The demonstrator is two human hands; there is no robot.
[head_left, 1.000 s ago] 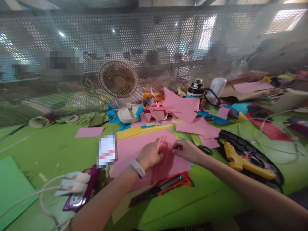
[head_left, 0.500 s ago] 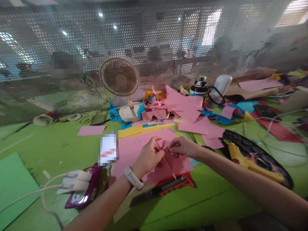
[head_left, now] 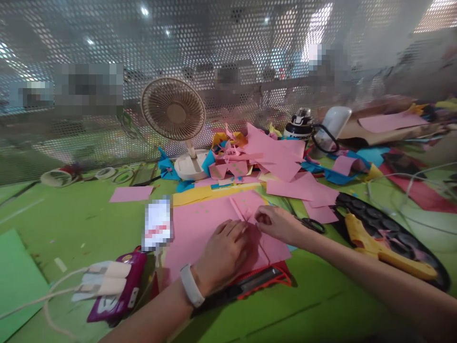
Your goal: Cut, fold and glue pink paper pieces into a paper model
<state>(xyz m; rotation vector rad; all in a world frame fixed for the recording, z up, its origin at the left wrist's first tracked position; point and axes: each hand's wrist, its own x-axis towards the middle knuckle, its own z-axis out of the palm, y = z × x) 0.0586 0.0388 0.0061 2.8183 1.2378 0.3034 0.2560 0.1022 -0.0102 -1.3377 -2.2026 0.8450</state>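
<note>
My left hand (head_left: 228,250), with a white wristband (head_left: 192,286), lies flat on a pink paper sheet (head_left: 200,228), fingers stretched out. Just right of it, my right hand (head_left: 270,220) is closed in a pinch low over the same sheet; whatever is between its fingertips is hidden. A small folded piece of pink paper (head_left: 240,209) stands up between the two hands. Under the sheet's near edge lies a dark flat tool with a red edge (head_left: 262,281), partly covered. Black-handled scissors (head_left: 314,225) rest by my right forearm.
A yellow glue gun (head_left: 389,250) lies on a black palette tray (head_left: 437,267) at right. Behind stand a fan (head_left: 176,114), a heap of paper scraps (head_left: 271,152) and a bottle (head_left: 299,125). At left are a phone (head_left: 157,224) and a purple power strip (head_left: 119,286) with cables.
My left hand has gone from a raised pinch to lying flat on the paper, nearer me. My right hand stays closed in nearly the same place. The view has shifted slightly.
</note>
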